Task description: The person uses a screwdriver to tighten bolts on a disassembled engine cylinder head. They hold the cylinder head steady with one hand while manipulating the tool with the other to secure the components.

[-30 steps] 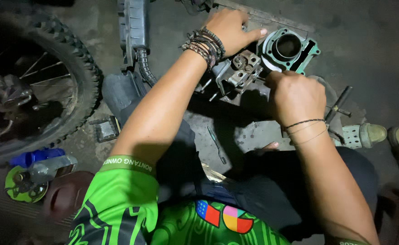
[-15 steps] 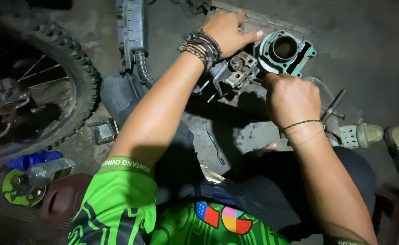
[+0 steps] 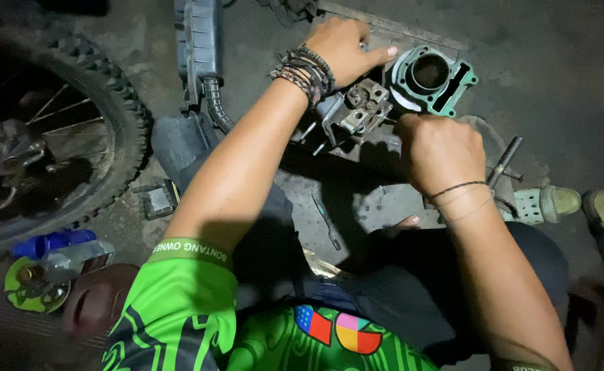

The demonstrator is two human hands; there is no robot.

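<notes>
A: Take the green engine cylinder (image 3: 431, 81) as the mark and start far to its left — what lies there?

B: Far left of it stands a knobby tyre (image 3: 113, 117) on a spoked wheel; below that, well left of the cylinder and lower, a blue bottle (image 3: 49, 242) lies beside a round green disc (image 3: 14, 297); nearer in, still left of the cylinder, a small square part (image 3: 157, 200) sits on the concrete floor (image 3: 556, 75), and a dark ribbed hose (image 3: 214, 110) runs up to a grey box.

A: And the hands?

B: The left hand (image 3: 343, 49) rests just left of the cylinder, fingers spread and flat, its fingertip touching the cylinder's rim; beaded bracelets (image 3: 304, 71) wrap the wrist; it is pressed down, not closed round anything. Just below-left of the cylinder sits a grey cylinder head (image 3: 357, 110), touching it.

A: The right one?

B: The right hand (image 3: 439, 152) is curled into a fist just below the cylinder — what it pinches is hidden, so I cannot tell what it holds.

A: Further right?

B: A dark T-handled wrench (image 3: 504, 161) lies lower right of the cylinder; beyond it, a pale sandal (image 3: 546, 204).
</notes>
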